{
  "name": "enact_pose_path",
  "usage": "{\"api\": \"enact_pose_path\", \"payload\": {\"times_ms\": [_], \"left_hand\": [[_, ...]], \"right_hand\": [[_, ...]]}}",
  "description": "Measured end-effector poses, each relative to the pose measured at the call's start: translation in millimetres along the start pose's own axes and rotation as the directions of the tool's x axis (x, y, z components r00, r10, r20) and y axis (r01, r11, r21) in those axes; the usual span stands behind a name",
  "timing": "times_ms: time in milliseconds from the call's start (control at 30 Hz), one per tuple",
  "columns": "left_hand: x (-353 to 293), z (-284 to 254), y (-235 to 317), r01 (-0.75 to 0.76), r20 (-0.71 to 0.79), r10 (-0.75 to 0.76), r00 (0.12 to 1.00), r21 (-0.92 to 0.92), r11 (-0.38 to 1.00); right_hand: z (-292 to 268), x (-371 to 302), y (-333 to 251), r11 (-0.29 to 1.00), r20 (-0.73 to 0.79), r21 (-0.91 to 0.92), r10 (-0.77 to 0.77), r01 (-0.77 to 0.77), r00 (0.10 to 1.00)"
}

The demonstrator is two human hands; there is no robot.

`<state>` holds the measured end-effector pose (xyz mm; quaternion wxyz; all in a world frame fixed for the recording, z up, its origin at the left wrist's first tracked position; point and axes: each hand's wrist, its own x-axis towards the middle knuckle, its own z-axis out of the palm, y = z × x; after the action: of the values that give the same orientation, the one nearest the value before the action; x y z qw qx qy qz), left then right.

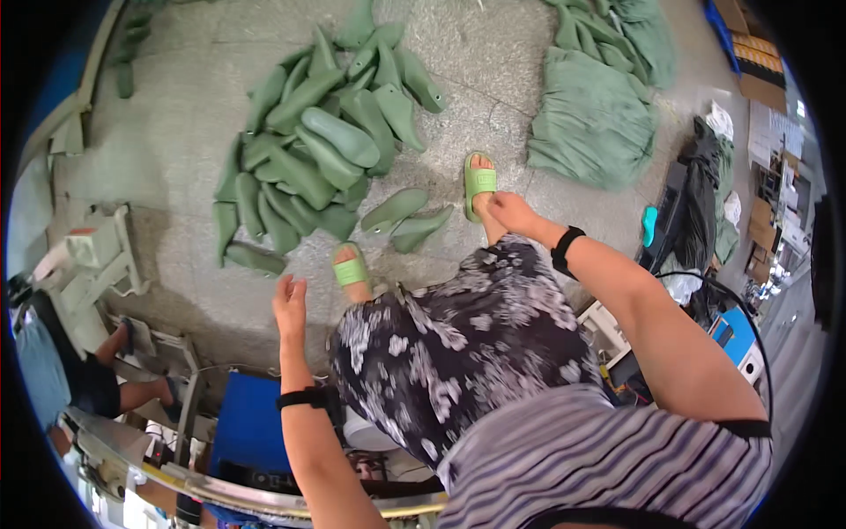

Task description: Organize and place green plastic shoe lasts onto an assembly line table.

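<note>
Head view looks down on the person's two hands above a grey floor (203, 66) strewn with green shoe lasts. The left hand (289, 306) has its fingers loosely bent and a little parted, with nothing visible between them. The right hand (515, 214) is curled, its fingertips turned out of sight, so I cannot tell whether it holds anything.

Nearest the left hand is a single last (254, 258) at the near edge of the pile (295, 176). It lies ahead and slightly to the left, one end just beyond the fingertips, its long axis running nearly left to right across the floor; no contact can be made out. Two more lasts lie apart from the pile, between the green slippers: the farther one (394, 210) and the nearer one (423, 231). Both are to the right hand's left, long axes slanting away toward the right, and the right hand is the closer of the two.

The lasts are smooth, dull green and foot-shaped, tapering to the toe; one atop the heap (339, 137) is paler. Toward the floor's right edge sits a wrinkled green sack (595, 119).
</note>
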<state>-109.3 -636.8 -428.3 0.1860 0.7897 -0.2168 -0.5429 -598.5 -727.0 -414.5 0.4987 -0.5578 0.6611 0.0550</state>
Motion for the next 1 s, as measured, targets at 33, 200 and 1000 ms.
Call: {"api": "enact_pose_path", "payload": {"times_ms": [33,200,1000], "left_hand": [[26.1,11.6,-23.0,-0.057,-0.001,0.058,0.998,0.15,0.987],[104.9,141.7,-105.2,-0.33,0.208,0.257,0.944,0.648,0.686],[123.6,312.4,-152.1,0.074,-0.039,-0.063,0.997,0.584,0.808]], "right_hand": [[19.3,39.8,16.0,0.998,0.057,0.0,0.07,-0.07,0.996],[123.9,119.1,75.8,0.965,0.407,-0.067,0.26,-0.255,0.876],[123.0,346.0,25.4,0.936,0.049,-0.283,-0.206,0.211,0.977]]}}
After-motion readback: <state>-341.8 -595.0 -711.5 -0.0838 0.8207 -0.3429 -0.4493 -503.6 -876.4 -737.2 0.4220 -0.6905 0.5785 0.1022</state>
